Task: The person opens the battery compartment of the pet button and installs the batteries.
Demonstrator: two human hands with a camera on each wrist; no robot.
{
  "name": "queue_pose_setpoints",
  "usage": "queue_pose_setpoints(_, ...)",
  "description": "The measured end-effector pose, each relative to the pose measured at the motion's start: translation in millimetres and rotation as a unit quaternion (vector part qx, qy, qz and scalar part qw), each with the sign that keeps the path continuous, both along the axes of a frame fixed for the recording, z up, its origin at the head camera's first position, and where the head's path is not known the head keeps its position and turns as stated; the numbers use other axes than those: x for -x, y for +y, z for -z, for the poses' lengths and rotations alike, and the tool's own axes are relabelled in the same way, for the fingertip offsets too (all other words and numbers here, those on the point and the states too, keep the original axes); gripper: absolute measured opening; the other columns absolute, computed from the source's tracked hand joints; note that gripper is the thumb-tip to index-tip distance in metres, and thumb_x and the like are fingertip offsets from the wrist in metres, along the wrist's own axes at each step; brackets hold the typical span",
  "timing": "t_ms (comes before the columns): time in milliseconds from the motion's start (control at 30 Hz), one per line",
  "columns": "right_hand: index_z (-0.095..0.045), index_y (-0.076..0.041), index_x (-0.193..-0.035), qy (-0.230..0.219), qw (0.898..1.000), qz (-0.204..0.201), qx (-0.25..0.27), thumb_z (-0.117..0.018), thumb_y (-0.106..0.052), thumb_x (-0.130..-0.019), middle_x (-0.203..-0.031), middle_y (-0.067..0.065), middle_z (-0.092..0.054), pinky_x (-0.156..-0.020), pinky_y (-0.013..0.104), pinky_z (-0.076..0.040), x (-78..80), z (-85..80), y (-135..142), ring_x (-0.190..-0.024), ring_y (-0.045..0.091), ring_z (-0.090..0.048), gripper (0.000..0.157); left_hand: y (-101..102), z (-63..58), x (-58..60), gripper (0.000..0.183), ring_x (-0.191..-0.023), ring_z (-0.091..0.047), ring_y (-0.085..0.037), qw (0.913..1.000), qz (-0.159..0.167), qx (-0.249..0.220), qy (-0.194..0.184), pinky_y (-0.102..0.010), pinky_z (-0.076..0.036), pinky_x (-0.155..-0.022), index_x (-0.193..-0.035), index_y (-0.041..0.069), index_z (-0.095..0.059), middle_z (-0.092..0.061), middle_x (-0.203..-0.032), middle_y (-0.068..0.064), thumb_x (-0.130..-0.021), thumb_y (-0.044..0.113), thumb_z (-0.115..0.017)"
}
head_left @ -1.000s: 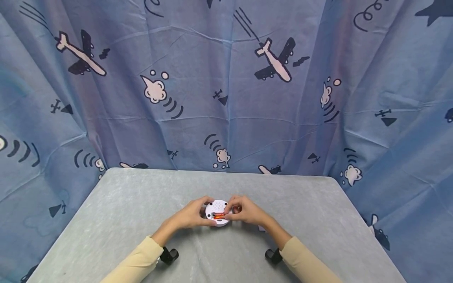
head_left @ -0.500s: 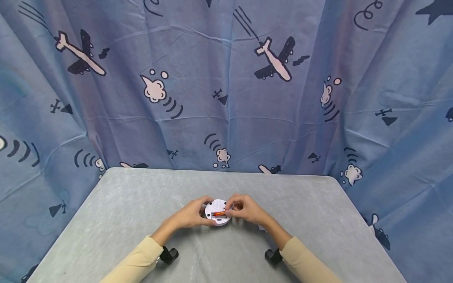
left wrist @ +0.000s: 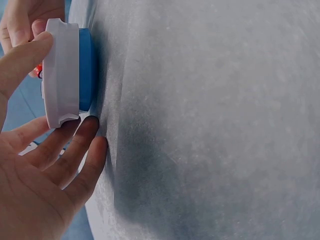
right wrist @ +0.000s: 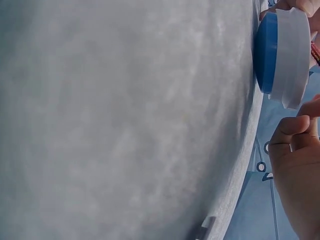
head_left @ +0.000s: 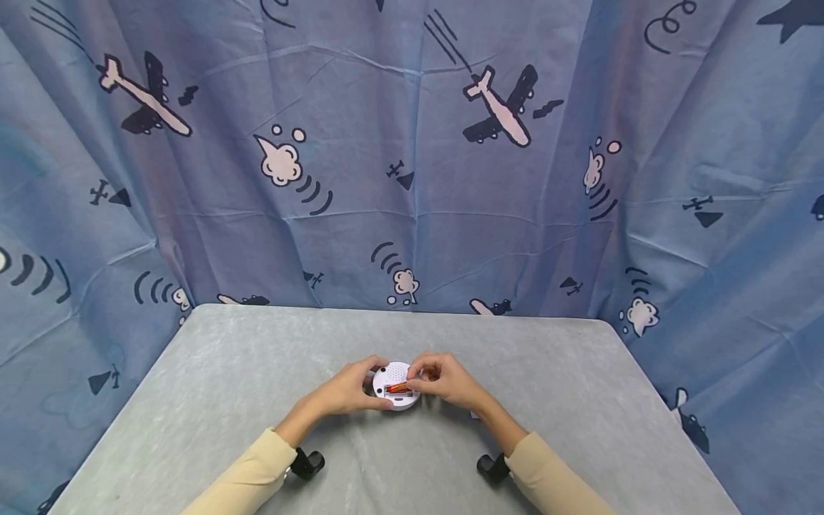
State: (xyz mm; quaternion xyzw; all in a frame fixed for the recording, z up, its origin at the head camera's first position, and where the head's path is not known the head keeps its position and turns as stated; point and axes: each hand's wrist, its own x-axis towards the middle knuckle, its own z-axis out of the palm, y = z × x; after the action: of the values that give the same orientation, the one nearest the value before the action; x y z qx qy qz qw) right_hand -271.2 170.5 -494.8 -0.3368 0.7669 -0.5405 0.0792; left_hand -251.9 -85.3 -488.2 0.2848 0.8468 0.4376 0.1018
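A round white device point(head_left: 402, 373) lies face down on the table, with speaker holes and an open battery compartment on its upturned back. Its blue lower part point(left wrist: 87, 70) rests against the cloth. My left hand point(head_left: 347, 388) grips the device by its rim, thumb at the near edge and fingers round the far side. An orange-red battery point(head_left: 398, 388) sits slanted in the compartment, its right end raised. The thumb and fingertips of my right hand point(head_left: 447, 381) pinch that raised end. In the right wrist view, the battery point(right wrist: 315, 52) sticks up out of the device's back.
A small pale piece point(head_left: 475, 415) lies on the table, mostly hidden by the right forearm. Grey cloth covers the table point(head_left: 257, 357). A blue patterned curtain point(head_left: 360, 179) hangs behind the table and down both sides. Each wrist wears a black camera mount point(head_left: 307, 465).
The battery's right end has risen, tilting it out of the compartment, and my right fingers have shifted slightly up and left with it. My left hand and the device have barely moved.
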Motion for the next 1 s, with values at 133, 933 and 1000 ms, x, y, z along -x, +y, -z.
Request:
queue_pose_setpoints(133, -0.069, 0.008, -0.091, 0.005, 1.0, -0.004, 0.003, -0.072, 0.011, -0.088, -0.093, 0.018, -0.064, -0.055, 0.02, -0.037, 0.7, -1.0, -1.2, -0.066, 0.012, -0.048, 0.006, 0.2, 0.5, 0.2, 0.071, -0.104, -0.067, -0.026, 1.0, 0.0, -0.002, -0.003, -0.04, -0.053, -0.09, -0.137, -0.005, -0.051, -0.062, -0.126, -0.019, -0.083, 0.023, -0.087)
queue_pose_setpoints(933, -0.07, 0.005, -0.108, 0.0, 0.999, 0.008, -0.047, -0.083, 0.003, -0.082, -0.082, 0.03, -0.05, -0.054, 0.021, -0.032, -3.0, -6.0, 4.7, -0.062, 0.015, -0.038, 0.029, 0.6, 0.1, 0.2, 0.07, -0.104, -0.066, -0.026, 1.0, 0.0, -0.003, -0.008, -0.039, -0.053, -0.089, -0.137, -0.004, -0.052, -0.06, -0.127, -0.019, -0.083, 0.023, -0.087)
queue_pose_setpoints(1000, -0.071, 0.005, -0.108, -0.005, 0.999, 0.006, -0.052, -0.083, 0.002, -0.082, -0.076, 0.03, -0.046, -0.056, 0.021, -0.031, -7.1, -13.7, 3.5, -0.063, 0.015, -0.038, 0.029, 0.5, -0.1, 0.0, 0.071, -0.104, -0.066, -0.027, 1.0, 0.001, -0.001, -0.007, -0.04, -0.053, -0.089, -0.137, -0.004, -0.051, -0.06, -0.127, -0.019, -0.083, 0.023, -0.087)
